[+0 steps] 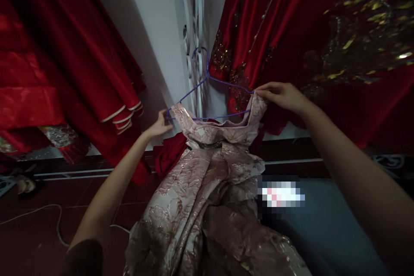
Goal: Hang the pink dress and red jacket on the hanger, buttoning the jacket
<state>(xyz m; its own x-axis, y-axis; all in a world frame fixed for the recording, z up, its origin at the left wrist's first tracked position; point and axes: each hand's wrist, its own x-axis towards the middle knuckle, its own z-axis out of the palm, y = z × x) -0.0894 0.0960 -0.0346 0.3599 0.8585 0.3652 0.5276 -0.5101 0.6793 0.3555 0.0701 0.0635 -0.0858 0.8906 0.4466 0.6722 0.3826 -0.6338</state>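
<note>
Right hand [283, 95] pinches the dress's [199, 181] right strap [258, 105] at the hanger's [207, 73] end; left hand [159, 126] sits around the opposite tip, whether clasping it is unclear. Dress hangs between them, front facing the wearer; best handling, likely, is both straps level, hanger steady. Count: one dress, two straps, one hanger; red garments [93, 51] beyond, too overlapped to number.

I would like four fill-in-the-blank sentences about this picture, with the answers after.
The dress is on a thin purple ____.
The clothes hanging on both sides are mostly ____.
Of the left hand and right hand, the ____ one is higher in the picture.
The cable lies on the ____.

Missing words: hanger; red; right; floor.
</note>
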